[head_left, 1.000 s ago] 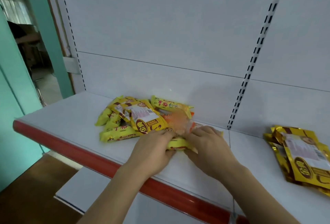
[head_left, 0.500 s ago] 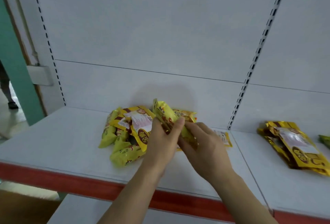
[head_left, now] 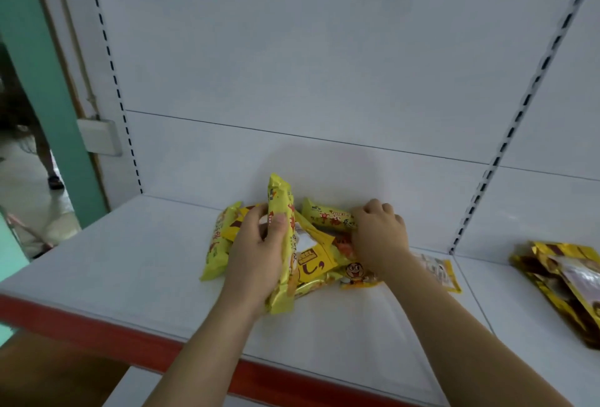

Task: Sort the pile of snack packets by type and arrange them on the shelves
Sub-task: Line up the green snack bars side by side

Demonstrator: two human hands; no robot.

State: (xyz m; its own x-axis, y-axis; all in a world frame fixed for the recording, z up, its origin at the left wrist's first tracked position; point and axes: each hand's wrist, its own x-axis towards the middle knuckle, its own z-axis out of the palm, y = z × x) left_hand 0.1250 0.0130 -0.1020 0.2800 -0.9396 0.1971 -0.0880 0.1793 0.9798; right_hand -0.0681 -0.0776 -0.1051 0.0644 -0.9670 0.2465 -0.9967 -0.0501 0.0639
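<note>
A white shelf [head_left: 130, 264] with a red front edge runs under both hands. Well to the right of the right hand lies a stack of gold packets [head_left: 565, 283]. Between the hands sits the pile of snack packets [head_left: 319, 254], yellow wrappers heaped against each other. The left hand [head_left: 259, 254] grips a long yellow packet [head_left: 281, 244], fingers and thumb curled round it, holding it nearly upright at the pile's left side. The right hand [head_left: 378, 234] has its fingers curled down onto another yellow packet [head_left: 328, 219] at the pile's far edge; whether it truly grasps it I cannot tell. Just right of that wrist lies a small flat packet [head_left: 440, 272].
</note>
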